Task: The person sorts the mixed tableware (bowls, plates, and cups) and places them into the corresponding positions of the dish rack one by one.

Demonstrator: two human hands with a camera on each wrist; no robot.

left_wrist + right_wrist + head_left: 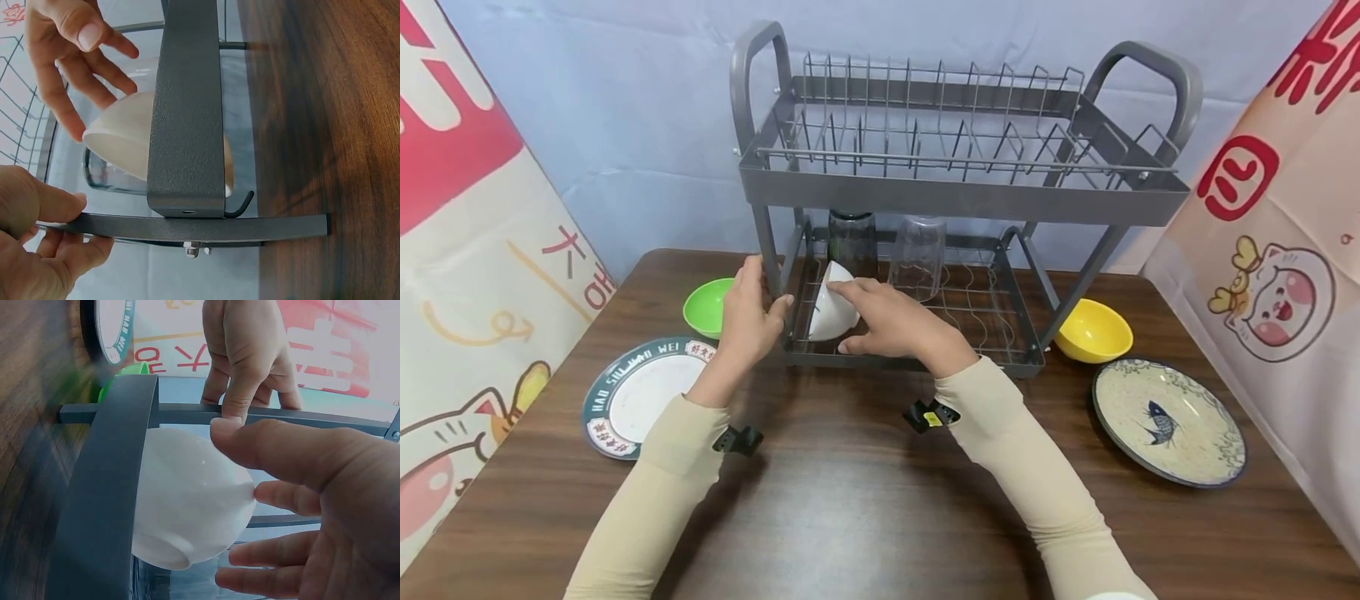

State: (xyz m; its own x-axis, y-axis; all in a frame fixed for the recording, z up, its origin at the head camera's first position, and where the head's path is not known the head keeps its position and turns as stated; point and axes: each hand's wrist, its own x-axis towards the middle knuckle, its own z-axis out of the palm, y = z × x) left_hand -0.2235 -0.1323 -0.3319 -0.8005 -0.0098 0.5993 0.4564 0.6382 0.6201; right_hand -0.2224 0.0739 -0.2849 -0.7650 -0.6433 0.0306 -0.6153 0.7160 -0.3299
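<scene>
A white bowl (835, 315) stands tilted on its side at the left end of the lower tier of the grey dish rack (955, 193). My right hand (895, 318) is at the bowl, its fingers spread and mostly straight; one fingertip touches the bowl's edge in the right wrist view. With thumb and fingers on either side, my left hand (747, 317) grips the rack's left front post (125, 226). Behind the bowl, a dark glass (854, 243) and a clear glass (919, 260) stand on the lower tier. The rack's frame bar hides part of the bowl in both wrist views.
Left of the rack are a green bowl (706, 310) and a green-rimmed plate (613, 396). To its right sit a yellow bowl (1093, 332) and a fish-patterned plate (1195, 421). The wooden table (850, 500) extends in front.
</scene>
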